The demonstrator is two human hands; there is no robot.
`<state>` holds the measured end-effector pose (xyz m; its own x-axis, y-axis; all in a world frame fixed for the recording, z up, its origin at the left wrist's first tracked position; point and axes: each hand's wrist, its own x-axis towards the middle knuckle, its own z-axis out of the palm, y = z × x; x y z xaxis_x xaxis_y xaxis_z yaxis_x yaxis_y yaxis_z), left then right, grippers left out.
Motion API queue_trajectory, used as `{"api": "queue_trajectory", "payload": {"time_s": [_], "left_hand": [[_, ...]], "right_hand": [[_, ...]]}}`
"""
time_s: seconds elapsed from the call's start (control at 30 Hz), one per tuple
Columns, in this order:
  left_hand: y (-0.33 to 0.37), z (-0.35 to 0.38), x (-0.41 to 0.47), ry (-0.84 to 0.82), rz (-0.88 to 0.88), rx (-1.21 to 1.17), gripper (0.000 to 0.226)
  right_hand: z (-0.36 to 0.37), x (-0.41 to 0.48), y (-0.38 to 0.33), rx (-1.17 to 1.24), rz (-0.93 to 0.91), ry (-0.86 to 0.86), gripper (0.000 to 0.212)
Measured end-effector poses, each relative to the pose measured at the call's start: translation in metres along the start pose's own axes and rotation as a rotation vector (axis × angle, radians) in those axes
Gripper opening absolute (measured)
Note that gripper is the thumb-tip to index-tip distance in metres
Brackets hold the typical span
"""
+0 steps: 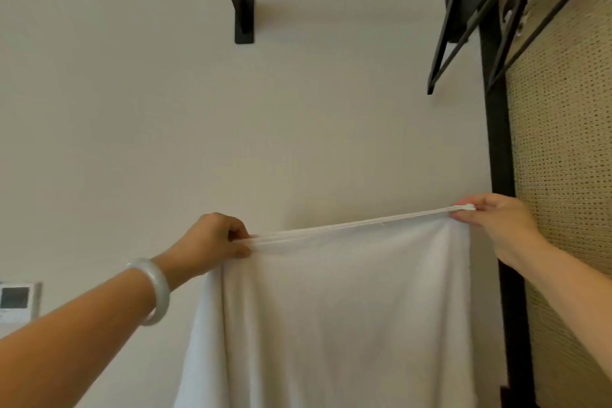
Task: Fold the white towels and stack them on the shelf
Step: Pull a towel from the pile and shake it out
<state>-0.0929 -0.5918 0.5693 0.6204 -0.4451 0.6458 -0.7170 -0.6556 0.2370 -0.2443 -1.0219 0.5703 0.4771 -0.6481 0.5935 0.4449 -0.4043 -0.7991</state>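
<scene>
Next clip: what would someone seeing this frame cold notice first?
A white towel hangs stretched in mid-air at centre, its top edge pulled taut. The left hand and right hand each pinch one top corner. A pale bangle circles the left wrist, and a woven panel in a black frame fills the right side.

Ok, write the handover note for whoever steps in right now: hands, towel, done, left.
Left hand pinches the top left corner of the white towel.
Right hand pinches the top right corner, slightly higher.
The towel hangs taut between them before the wall, its lower end out of frame.
Done: two hems seem to lie together along the top, so probably one fold.
Left: finish folding and stack it away; no stack in view.
</scene>
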Motion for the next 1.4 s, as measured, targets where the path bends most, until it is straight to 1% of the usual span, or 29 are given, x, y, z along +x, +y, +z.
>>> {"api": "queue_trajectory", "payload": {"time_s": [0.07, 0.2, 0.27, 0.33, 0.37, 0.4, 0.43, 0.5, 0.53, 0.57, 0.63, 0.67, 0.7, 0.73, 0.8, 0.87, 0.93, 1.0, 1.03, 1.07, 1.13, 1.2, 1.23, 1.3, 1.37, 1.4], "left_hand": [[0.001, -0.009, 0.008, 0.076, 0.017, -0.003, 0.022], [-0.008, -0.033, 0.019, 0.184, 0.014, 0.027, 0.023], [-0.013, -0.051, 0.032, 0.253, 0.062, 0.055, 0.036], [-0.023, -0.079, 0.050, 0.332, 0.142, 0.005, 0.052], [-0.029, -0.094, 0.059, 0.382, 0.202, 0.011, 0.055], [-0.030, -0.107, 0.067, 0.420, 0.244, 0.045, 0.054], [-0.028, -0.111, 0.072, 0.408, 0.259, 0.075, 0.049], [-0.011, -0.098, 0.077, 0.391, 0.247, 0.185, 0.031], [-0.008, -0.081, 0.074, 0.333, 0.230, 0.274, 0.018], [-0.008, -0.059, 0.069, 0.234, 0.197, 0.351, 0.014], [-0.013, -0.010, 0.054, -0.002, 0.067, 0.435, 0.024], [-0.013, 0.010, 0.048, -0.079, 0.018, 0.449, 0.021], [-0.012, 0.024, 0.046, -0.108, -0.007, 0.448, 0.017], [-0.010, 0.031, 0.048, -0.100, -0.018, 0.439, 0.015], [-0.004, 0.025, 0.068, 0.000, -0.018, 0.393, 0.014], [0.006, 0.002, 0.095, 0.151, -0.033, 0.256, 0.011], [0.015, -0.027, 0.113, 0.290, -0.033, 0.111, 0.006], [0.022, -0.051, 0.110, 0.420, 0.051, 0.069, 0.003], [0.023, -0.056, 0.100, 0.461, 0.102, 0.076, 0.004], [0.022, -0.057, 0.084, 0.476, 0.140, 0.077, 0.010], [0.015, -0.044, 0.039, 0.407, 0.195, 0.037, 0.014], [0.004, -0.018, -0.019, 0.254, 0.251, 0.015, 0.023], [-0.002, -0.001, -0.051, 0.167, 0.284, 0.006, 0.026], [-0.013, 0.039, -0.116, -0.001, 0.325, -0.008, 0.019], [-0.022, 0.087, -0.184, -0.203, 0.270, -0.028, 0.013], [-0.025, 0.111, -0.218, -0.315, 0.224, -0.038, 0.014]], "right_hand": [[-0.005, -0.004, -0.010, -0.009, -0.026, -0.011, 0.021], [-0.013, -0.012, -0.035, -0.090, -0.087, -0.046, 0.021], [-0.023, -0.014, -0.053, -0.076, -0.132, -0.017, 0.021], [-0.030, -0.012, -0.075, -0.039, -0.219, 0.013, 0.022], [-0.032, -0.010, -0.086, -0.035, -0.265, 0.012, 0.022], [-0.036, -0.008, -0.096, -0.040, -0.303, -0.010, 0.023], [-0.038, -0.005, -0.102, -0.050, -0.320, -0.049, 0.022], [-0.040, 0.002, -0.099, -0.126, -0.302, -0.129, 0.016], [-0.036, 0.004, -0.089, -0.195, -0.271, -0.155, 0.014], [-0.030, 0.005, -0.073, -0.261, -0.230, -0.162, 0.013], [-0.014, 0.007, -0.031, -0.327, -0.117, -0.153, 0.016], [-0.006, 0.008, -0.009, -0.324, -0.056, -0.146, 0.019], [0.002, 0.010, 0.008, -0.311, -0.006, -0.140, 0.022], [0.009, 0.014, 0.020, -0.290, 0.020, -0.124, 0.023], [0.018, 0.033, 0.022, -0.218, 0.017, -0.043, 0.023], [0.021, 0.052, 0.002, -0.119, -0.031, 0.052, 0.020], [0.020, 0.060, -0.027, -0.025, -0.115, 0.101, 0.015], [0.012, 0.051, -0.050, 0.065, -0.173, 0.110, 0.013], [0.006, 0.040, -0.056, 0.100, -0.173, 0.101, 0.014], [0.000, 0.027, -0.059, 0.128, -0.152, 0.088, 0.013], [-0.016, -0.009, -0.049, 0.190, -0.062, 0.059, 0.008], [-0.032, -0.052, -0.019, 0.198, 0.062, 0.049, 0.007], [-0.039, -0.076, 0.003, 0.150, 0.122, 0.043, 0.009], [-0.049, -0.129, 0.056, 0.010, 0.237, 0.014, 0.010], [-0.059, -0.185, 0.115, -0.150, 0.371, -0.019, 0.006], [-0.064, -0.214, 0.144, -0.236, 0.452, -0.030, 0.009]]}}
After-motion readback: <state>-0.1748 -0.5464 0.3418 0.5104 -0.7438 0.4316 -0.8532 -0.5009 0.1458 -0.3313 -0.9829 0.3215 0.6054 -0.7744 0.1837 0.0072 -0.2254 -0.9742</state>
